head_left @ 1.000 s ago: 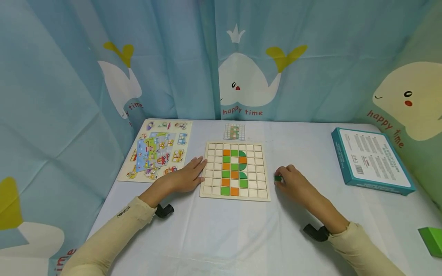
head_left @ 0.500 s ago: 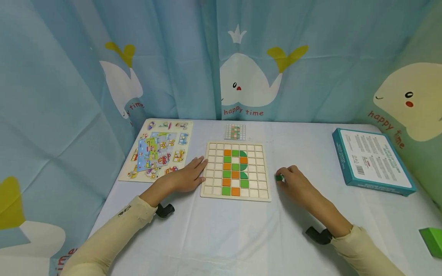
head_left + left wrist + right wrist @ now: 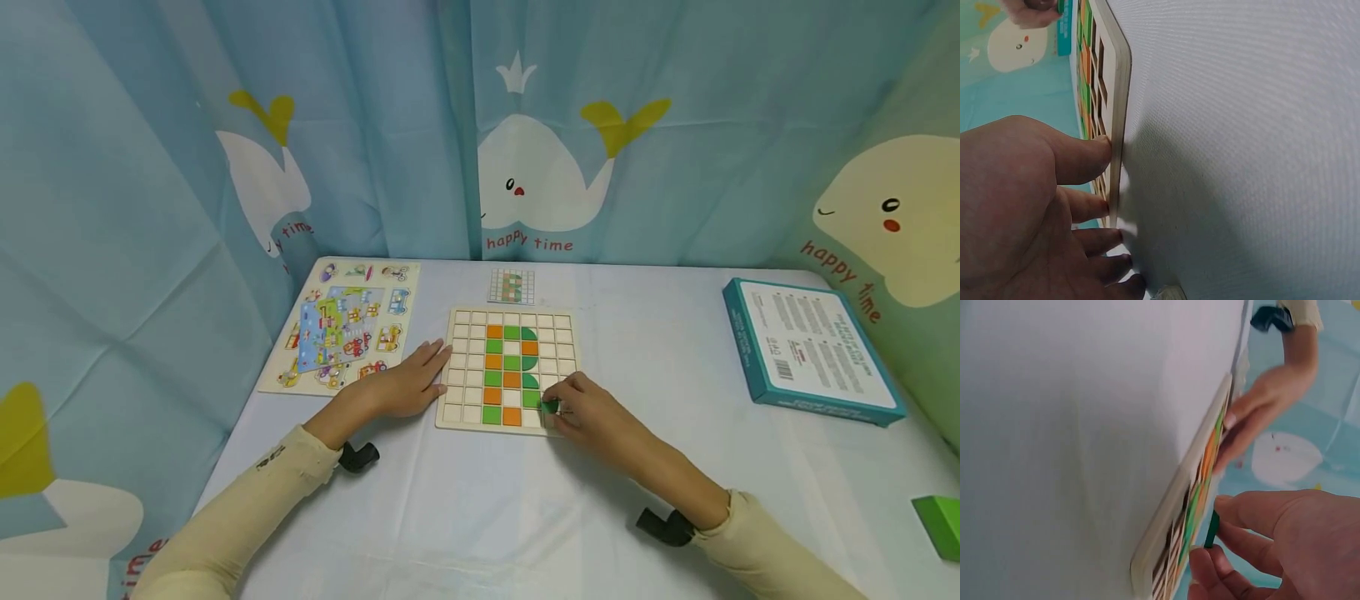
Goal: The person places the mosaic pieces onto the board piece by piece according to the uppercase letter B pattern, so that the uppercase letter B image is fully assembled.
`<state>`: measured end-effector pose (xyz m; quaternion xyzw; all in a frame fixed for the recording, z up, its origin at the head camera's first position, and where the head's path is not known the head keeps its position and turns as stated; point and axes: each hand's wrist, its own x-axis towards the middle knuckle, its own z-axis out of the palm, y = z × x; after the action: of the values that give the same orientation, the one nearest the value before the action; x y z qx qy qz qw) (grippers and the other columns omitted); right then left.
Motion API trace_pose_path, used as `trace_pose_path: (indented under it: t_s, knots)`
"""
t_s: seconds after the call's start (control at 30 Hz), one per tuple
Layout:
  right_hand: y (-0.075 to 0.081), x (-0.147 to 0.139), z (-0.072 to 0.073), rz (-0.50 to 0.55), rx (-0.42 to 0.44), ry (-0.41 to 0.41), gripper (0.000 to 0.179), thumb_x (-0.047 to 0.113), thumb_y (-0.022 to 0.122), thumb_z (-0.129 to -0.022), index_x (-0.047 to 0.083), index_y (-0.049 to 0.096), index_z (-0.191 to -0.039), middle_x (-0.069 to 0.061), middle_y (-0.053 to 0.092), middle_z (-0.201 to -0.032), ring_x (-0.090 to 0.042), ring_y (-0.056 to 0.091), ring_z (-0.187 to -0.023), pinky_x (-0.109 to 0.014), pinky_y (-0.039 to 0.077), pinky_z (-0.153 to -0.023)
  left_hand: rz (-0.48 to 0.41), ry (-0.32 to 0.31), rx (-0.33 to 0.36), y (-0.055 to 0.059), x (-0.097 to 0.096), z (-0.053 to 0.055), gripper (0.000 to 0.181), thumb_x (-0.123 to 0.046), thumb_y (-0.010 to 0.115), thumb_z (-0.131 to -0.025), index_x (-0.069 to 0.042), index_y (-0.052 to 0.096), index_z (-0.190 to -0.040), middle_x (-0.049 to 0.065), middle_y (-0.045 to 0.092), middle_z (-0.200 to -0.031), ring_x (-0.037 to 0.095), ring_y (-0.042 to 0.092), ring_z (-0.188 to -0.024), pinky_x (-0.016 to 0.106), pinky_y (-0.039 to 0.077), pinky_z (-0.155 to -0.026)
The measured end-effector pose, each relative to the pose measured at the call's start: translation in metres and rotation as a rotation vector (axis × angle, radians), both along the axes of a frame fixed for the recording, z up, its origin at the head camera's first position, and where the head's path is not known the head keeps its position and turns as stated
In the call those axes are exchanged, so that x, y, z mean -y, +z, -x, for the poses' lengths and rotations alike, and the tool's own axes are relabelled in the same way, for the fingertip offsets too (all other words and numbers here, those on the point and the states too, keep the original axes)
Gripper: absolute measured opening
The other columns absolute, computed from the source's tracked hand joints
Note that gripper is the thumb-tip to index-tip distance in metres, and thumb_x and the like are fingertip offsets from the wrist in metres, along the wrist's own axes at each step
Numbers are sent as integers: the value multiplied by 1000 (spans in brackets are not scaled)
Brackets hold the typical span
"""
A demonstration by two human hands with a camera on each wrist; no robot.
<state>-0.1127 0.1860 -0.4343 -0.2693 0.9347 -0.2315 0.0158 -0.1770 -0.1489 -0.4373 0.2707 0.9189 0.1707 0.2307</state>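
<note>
A wooden grid board [image 3: 459,412] lies on the white table, with orange and green tiles set in several of its cells. Some of the green tiles have one rounded corner. My left hand [image 3: 408,385] rests at the board's left edge, fingers extended; the left wrist view has the thumb on the rim. Between the thumb and fingers of my right hand [image 3: 600,417] is a small dark green tile [image 3: 1212,529], pinched over the lower right cells of the board. In the head view the tile overlaps the cell beside the bottom green square.
Behind the board lies a small pattern card [image 3: 512,287]. A picture puzzle board [image 3: 275,377] with a picture card on it is at the left. A teal box [image 3: 813,350] lies back right, and a green block [image 3: 937,527] sits at the right edge.
My right hand has moved left with the green tile, from the table beside the board to above its lower right cells. The left hand has stayed in place.
</note>
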Motion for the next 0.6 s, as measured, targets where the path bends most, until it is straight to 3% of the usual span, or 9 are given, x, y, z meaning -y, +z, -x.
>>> trace_pose_path:
  t_s: [0.4, 0.6]
  knots:
    - [-15, 19, -2, -28, -140, 76, 16, 6, 84, -89, 13, 72, -97, 0, 63, -96, -11, 53, -79, -29, 46, -70, 2, 11, -3, -3, 0, 1, 70, -32, 43, -115, -5, 9, -170, 17, 2, -178, 36, 1, -164, 51, 14, -132]
    - [-14, 20, 1, 5, -82, 79, 14, 5, 83, -91, 12, 74, -99, 1, 63, -96, -13, 59, -84, -30, 54, -75, 9, 7, 0, -3, 1, 1, 70, -32, 42, -115, -6, 9, -170, 17, 1, -178, 36, 1, -164, 51, 14, -132]
